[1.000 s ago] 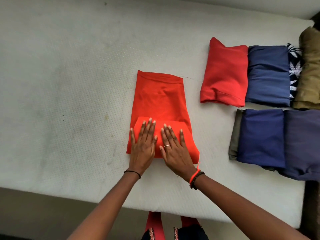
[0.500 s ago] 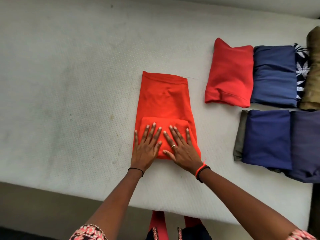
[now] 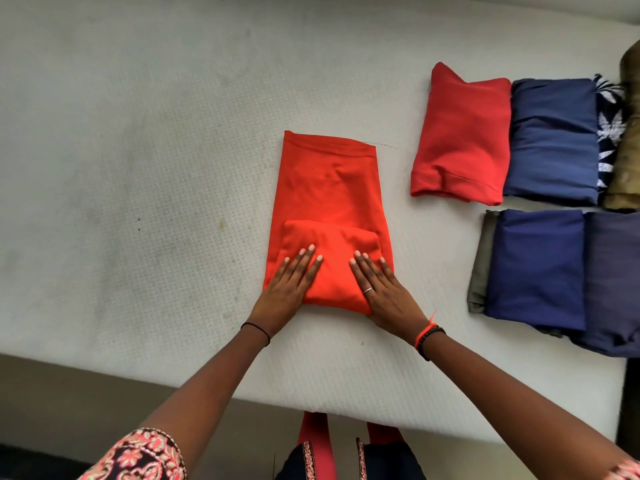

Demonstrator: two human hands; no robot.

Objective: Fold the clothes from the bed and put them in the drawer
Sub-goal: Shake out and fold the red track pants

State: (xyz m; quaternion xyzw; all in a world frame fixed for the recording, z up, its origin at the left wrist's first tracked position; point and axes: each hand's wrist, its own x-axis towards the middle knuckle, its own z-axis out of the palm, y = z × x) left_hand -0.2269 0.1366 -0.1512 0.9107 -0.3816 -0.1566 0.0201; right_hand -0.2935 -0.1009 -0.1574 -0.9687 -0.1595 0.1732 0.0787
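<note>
An orange-red garment (image 3: 329,188) lies as a long narrow strip on the white mattress (image 3: 138,168), its near end folded up into a thick pad. My left hand (image 3: 289,289) presses flat on the left side of that pad with straight fingers. My right hand (image 3: 384,292) lies flat on the pad's right side, and its thumb is hidden from view. A gap of orange cloth shows between the two hands. No drawer is in view.
Folded clothes sit at the right: a red one (image 3: 460,136), a navy one (image 3: 554,140), a patterned piece (image 3: 609,126), an olive one (image 3: 628,150), and below them a dark blue one (image 3: 536,265) over grey-green cloth. The mattress's near edge (image 3: 311,403) runs below my wrists.
My hands have slid apart from the middle of the folded pad toward its left and right sides. The garment stays in place.
</note>
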